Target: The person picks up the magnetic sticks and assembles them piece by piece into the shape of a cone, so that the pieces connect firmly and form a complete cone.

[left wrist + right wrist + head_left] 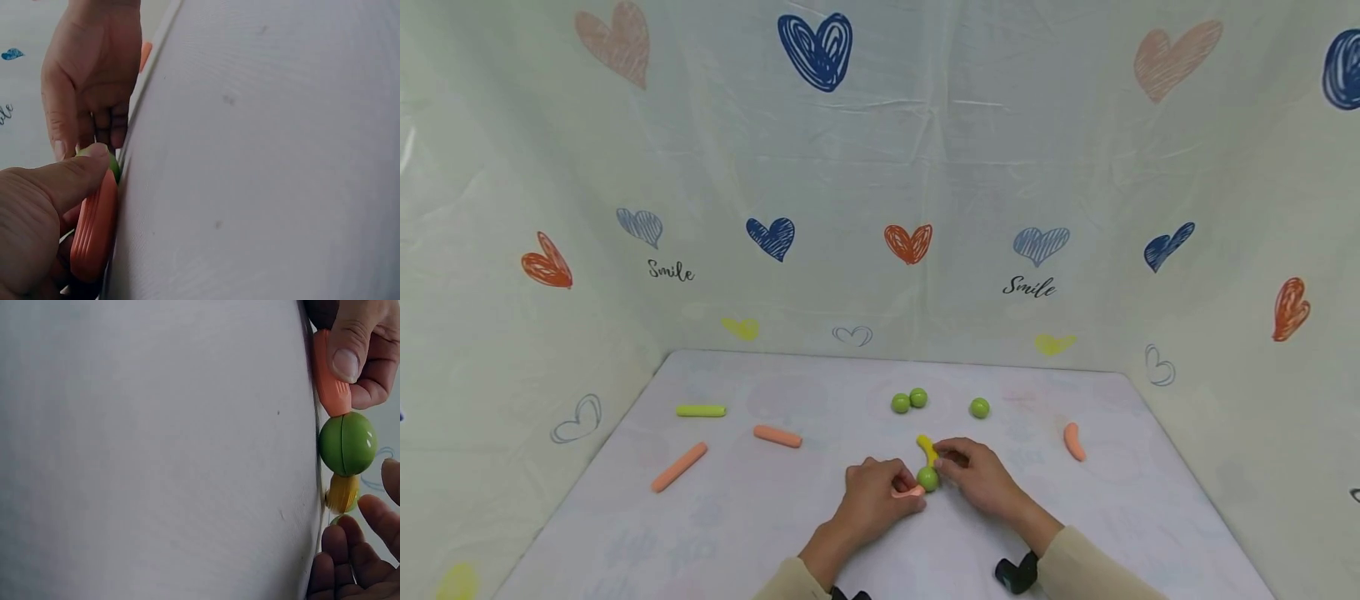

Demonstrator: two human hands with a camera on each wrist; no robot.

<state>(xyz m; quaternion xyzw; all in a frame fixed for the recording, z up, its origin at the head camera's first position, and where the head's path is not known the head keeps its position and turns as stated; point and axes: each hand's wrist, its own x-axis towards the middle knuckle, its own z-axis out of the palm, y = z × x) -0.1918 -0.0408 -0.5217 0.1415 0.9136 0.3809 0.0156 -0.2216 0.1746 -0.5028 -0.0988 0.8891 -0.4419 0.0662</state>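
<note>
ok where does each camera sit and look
Head: worn on the head, facing forward and down at the table and heart-print backdrop; left hand, right hand and sleeves show.
Left wrist: on that wrist, looking along the orange stick toward the green ball; left thumb nearest, right hand beyond.
Right wrist: on that wrist, looking at the green ball, orange stick and yellow piece; right fingers low, left hand above.
Wrist views share orange stick, green ball, both hands.
</note>
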